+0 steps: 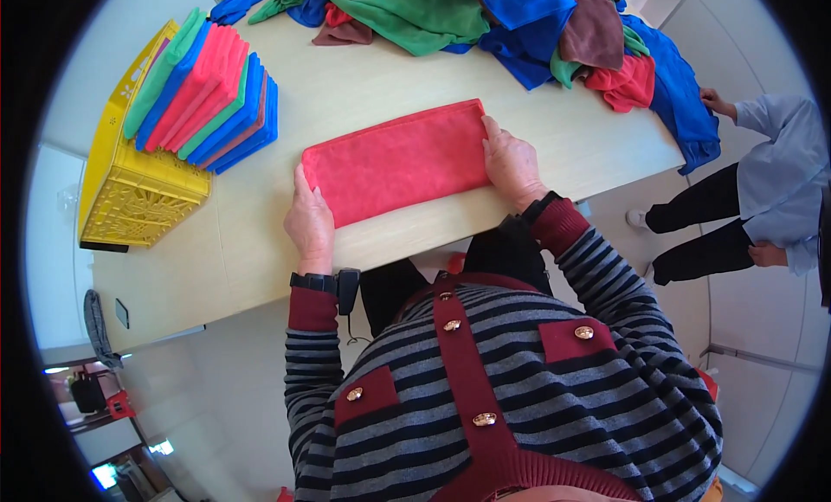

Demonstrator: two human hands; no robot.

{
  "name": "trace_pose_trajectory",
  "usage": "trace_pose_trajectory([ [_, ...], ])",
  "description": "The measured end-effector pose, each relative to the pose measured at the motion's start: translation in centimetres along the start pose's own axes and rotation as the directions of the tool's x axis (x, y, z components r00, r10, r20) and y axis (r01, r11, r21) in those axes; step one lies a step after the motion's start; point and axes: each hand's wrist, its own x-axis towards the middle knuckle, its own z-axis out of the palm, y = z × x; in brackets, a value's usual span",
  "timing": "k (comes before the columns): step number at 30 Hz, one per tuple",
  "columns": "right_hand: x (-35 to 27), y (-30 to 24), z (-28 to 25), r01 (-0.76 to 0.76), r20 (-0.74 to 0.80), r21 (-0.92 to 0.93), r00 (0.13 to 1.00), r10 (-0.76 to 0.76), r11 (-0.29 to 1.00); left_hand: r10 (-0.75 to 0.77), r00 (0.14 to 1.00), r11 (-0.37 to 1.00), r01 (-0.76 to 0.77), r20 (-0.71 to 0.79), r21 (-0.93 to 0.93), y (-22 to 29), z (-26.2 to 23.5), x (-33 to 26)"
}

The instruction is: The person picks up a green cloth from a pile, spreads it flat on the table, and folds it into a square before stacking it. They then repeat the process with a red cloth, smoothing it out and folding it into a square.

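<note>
A red towel, folded into a long flat rectangle, is stretched between my two hands over the table near its front edge. My left hand grips its left end, thumb on top and the other fingers mostly hidden. At the opposite end, my right hand pinches the upper right corner and side. To the left, a stack of folded towels in green, blue, red and brown stands on edge, leaning in a yellow plastic basket.
Loose, crumpled cloths in green, blue, brown and red heap along the table's far side, with a blue one hanging over the right edge. Another person stands at the right, a hand touching that blue cloth. A small dark flat object lies at the table's left end.
</note>
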Motion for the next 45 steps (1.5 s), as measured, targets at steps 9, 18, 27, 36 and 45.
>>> trace_pose_trajectory([
  [9, -1.2, 0.7, -0.3, 0.04, 0.01, 0.001, 0.999, -0.04, 0.999, 0.064, 0.997, 0.997, -0.062, -0.039, 0.051, -0.3, -0.3, -1.1],
  [18, -1.5, -0.7, -3.0, 0.169, 0.003, -0.023, 0.986, -0.169, 0.985, 0.101, 0.993, 0.985, -0.091, -0.059, 0.146, 1.8, -4.1, -3.1],
  [27, -2.9, -10.6, 4.4, 0.477, 0.036, 0.168, 0.871, -0.489, 0.862, 0.625, 0.777, 0.78, -0.623, 0.071, -0.052, 4.3, 1.8, -0.2],
  [36, -0.3, -3.2, 2.7, 0.279, 0.094, -0.155, 0.959, -0.267, 0.948, 0.325, 0.922, 0.932, -0.35, 0.212, 0.093, 1.7, 1.8, -0.5],
  [45, -0.1, 0.2, 1.5, 0.183, 0.094, -0.146, 0.981, -0.171, 0.972, 0.15, 0.962, 0.973, -0.185, 0.229, 0.139, 0.8, 1.8, -0.5],
])
